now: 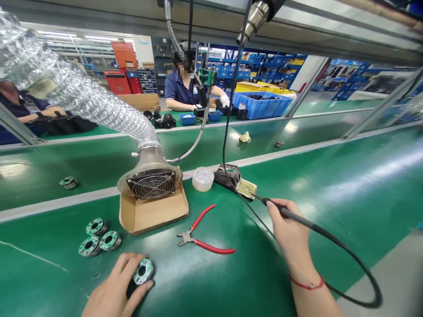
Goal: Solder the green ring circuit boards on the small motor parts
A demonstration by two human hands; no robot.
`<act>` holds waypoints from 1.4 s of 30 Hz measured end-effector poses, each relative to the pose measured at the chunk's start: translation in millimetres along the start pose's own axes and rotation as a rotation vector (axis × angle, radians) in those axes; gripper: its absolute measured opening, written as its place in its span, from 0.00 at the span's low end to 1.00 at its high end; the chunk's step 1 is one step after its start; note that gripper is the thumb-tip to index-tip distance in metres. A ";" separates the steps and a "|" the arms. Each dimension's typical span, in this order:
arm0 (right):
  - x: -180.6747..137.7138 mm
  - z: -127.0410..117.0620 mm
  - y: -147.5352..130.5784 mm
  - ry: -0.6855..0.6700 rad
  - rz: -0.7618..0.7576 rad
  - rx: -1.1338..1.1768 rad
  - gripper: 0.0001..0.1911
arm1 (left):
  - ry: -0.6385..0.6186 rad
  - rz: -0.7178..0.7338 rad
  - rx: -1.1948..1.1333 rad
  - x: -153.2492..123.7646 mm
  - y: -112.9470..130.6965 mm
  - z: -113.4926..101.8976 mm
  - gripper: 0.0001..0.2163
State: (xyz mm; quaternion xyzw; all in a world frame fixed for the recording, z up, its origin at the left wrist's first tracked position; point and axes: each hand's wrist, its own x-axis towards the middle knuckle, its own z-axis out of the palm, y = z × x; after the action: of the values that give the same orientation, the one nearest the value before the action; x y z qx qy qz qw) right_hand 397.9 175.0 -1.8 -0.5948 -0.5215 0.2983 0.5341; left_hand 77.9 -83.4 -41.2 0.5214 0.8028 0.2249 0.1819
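- Two hands before us: our left hand (114, 288) pinches a ring-shaped part (143, 271), nearest us.
- Our right hand (287, 231) closes around a soldering iron (297, 219), its long axis slanting far-left toward the iron stand (228, 176).

- We're on a factory assembly line
- We see green conveyor benches (211, 281)
- We work beside a soldering iron (306, 221) and fume duct (82, 103)
- We see blue bins (262, 105) on racks (251, 61)

No writing can be read anywhere; markings on the green metal rings (97, 226) are too small to be made out.
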 end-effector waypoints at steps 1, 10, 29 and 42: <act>-2.2 -2.0 -2.7 0.022 0.013 0.057 0.16 | -0.013 0.006 -0.032 1.3 -0.3 -0.8 0.14; -33.3 2.1 -41.9 -0.225 0.156 0.496 0.24 | -0.018 -0.110 -0.433 9.0 17.1 -2.1 0.23; 30.3 8.1 31.8 -0.180 -0.229 -0.226 0.16 | 0.028 0.043 -0.232 4.4 20.6 7.9 0.13; 42.1 -18.3 43.9 -0.326 -0.359 -0.413 0.22 | -0.097 0.113 -0.115 9.6 4.6 3.5 0.14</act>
State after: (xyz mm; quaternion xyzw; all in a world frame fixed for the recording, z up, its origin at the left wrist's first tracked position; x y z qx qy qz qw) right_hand 439.5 213.6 -30.2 -0.5336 -0.7463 0.1784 0.3556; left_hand 79.5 -72.3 -42.2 0.5649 0.7481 0.2552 0.2370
